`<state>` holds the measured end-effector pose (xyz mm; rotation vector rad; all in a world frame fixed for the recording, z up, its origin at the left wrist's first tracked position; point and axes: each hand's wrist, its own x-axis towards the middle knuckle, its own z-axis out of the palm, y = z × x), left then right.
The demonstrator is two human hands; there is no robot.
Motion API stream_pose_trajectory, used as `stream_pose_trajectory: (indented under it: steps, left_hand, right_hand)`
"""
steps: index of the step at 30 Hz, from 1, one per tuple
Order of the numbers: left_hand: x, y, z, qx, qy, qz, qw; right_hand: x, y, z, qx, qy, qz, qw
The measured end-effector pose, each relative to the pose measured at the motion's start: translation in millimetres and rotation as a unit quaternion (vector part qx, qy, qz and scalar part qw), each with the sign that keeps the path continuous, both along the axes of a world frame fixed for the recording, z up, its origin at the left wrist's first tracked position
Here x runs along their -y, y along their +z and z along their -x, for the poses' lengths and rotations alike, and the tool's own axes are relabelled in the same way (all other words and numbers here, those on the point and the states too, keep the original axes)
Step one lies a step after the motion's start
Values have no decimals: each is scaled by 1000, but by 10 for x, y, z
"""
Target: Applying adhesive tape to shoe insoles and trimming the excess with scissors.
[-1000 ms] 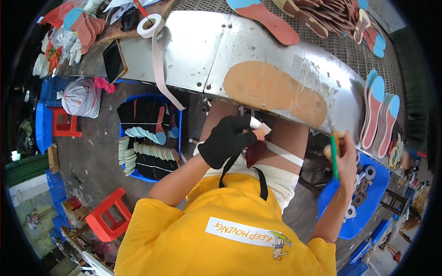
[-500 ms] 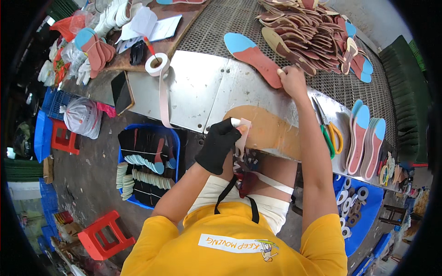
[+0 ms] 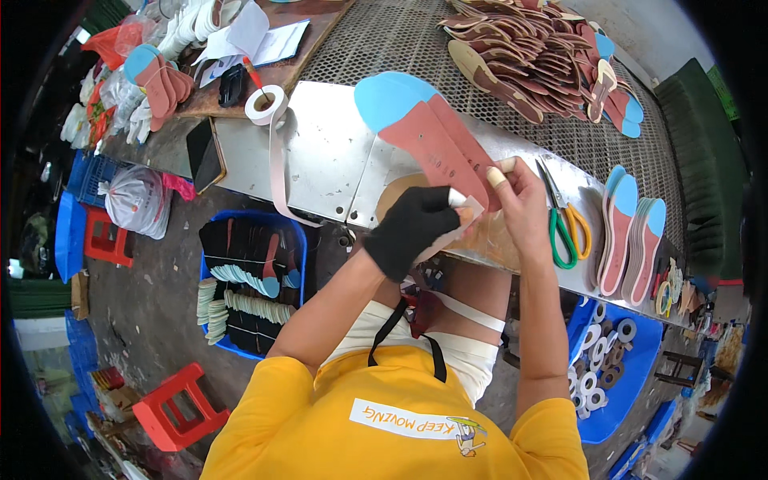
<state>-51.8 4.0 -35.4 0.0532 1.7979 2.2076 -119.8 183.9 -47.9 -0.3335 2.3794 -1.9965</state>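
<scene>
My right hand (image 3: 522, 204), with pale wraps on finger and thumb, pinches the heel end of a pair of blue-and-red insoles (image 3: 432, 148) above the metal bench. The two insoles overlap, slightly fanned, with their blue toe ends pointing away to the left. My left hand (image 3: 420, 228), in a black fingerless glove, is closed on a short strip of pale tape (image 3: 448, 238) close by the insoles' heels. Whether the tape touches them I cannot tell. Under the hands, a brown insole-shaped patch (image 3: 398, 196) on the bench is partly covered.
A tape roll (image 3: 266, 105) trails a long strip over the bench edge. Scissors (image 3: 562, 232) with green and orange handles lie at right, beside standing insoles (image 3: 618, 232). A large insole pile (image 3: 520, 64) is behind. Blue bins (image 3: 302, 240) stand below.
My right hand has lifted the insoles off the bench and drawn them nearer, and a second one now shows. My left hand has moved right with the tape to the heel ends.
</scene>
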Motion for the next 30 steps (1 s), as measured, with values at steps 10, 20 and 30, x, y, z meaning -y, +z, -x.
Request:
stream_pose_trajectory:
  steps: [10, 20, 30]
  left_hand:
    - [108, 143, -591, -62, -58, -57, 995]
    - [-355, -291, -667, -154, -78, 139, 975]
    - [-199, 102, -394, -384, 143, 258, 875]
  right_hand:
    - [-671, -152, 296, -296, -148, -389, 859]
    - [-172, 214, -544, 57, 75, -88, 992]
    - [-315, 228, -802, 80, 215, 118, 966]
